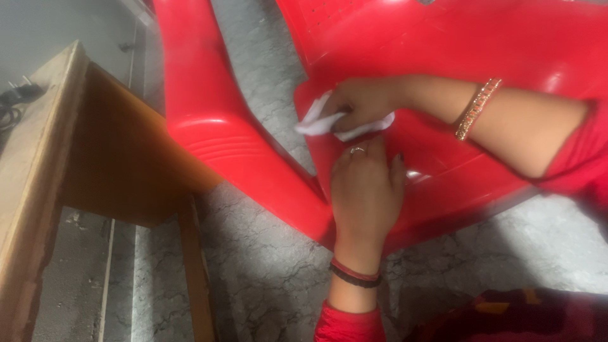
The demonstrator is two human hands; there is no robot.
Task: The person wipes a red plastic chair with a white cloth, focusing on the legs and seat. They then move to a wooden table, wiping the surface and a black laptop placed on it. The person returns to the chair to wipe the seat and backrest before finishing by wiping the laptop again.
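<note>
Currently: both hands on a red plastic chair [481, 50], a white cloth [320, 120] pressed to it.

From the head view I log the right hand [364, 101], reaching in from the right with a gold bangle [476, 109] at the wrist, fingers clenched around the crumpled white cloth and holding it against the chair's edge near a corner of the seat. My left hand [366, 190] comes up from below, fingers released and laid flat on the red surface just under the cloth; it grasps nothing. A ring [356, 150] sits on one finger, and dark and red bands [354, 275] circle that wrist. The chair stands on a grey cracked-pattern floor [266, 272]. A wooden table [69, 158] stands to the left, close beside the chair's leg.
</note>
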